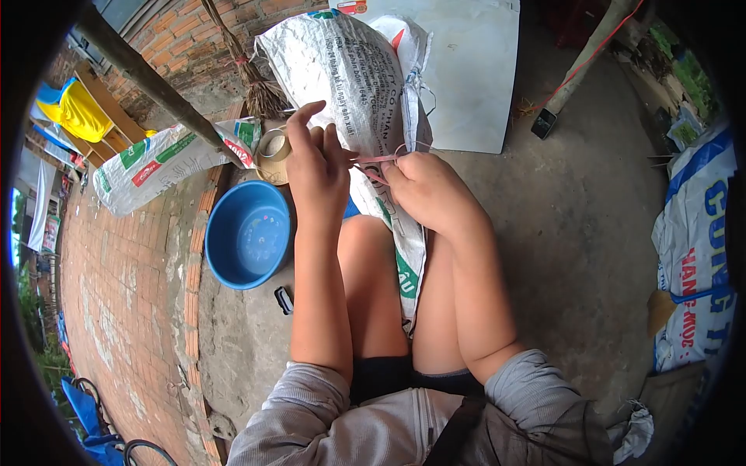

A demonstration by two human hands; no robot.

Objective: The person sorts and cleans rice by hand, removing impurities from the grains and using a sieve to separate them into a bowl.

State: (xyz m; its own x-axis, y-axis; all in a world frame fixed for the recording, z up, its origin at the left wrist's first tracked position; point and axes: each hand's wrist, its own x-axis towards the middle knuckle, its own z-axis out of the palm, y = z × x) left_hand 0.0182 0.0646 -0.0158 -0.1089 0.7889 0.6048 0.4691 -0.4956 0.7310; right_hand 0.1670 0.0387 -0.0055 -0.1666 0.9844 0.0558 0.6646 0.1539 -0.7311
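Note:
A large white printed sack (350, 85) stands in front of my knees, and its lower end lies between my thighs. A pinkish strip (374, 159) stretches between my two hands over the sack. My left hand (317, 159) is raised, index finger stretched out, with the other fingers curled at the strip's left end. My right hand (423, 186) is closed on the strip's other end, thumb and fingers pressed together. A thin loop of the strip hangs just below, partly hidden by my right hand.
A blue basin (250, 235) stands left of my knees, beside tape rolls (273, 146). Another sack (167, 167) lies farther left. A whitish board (474, 78) is behind the sack; wooden poles (148, 78) slant at both sides. More sacks (695, 256) are at right.

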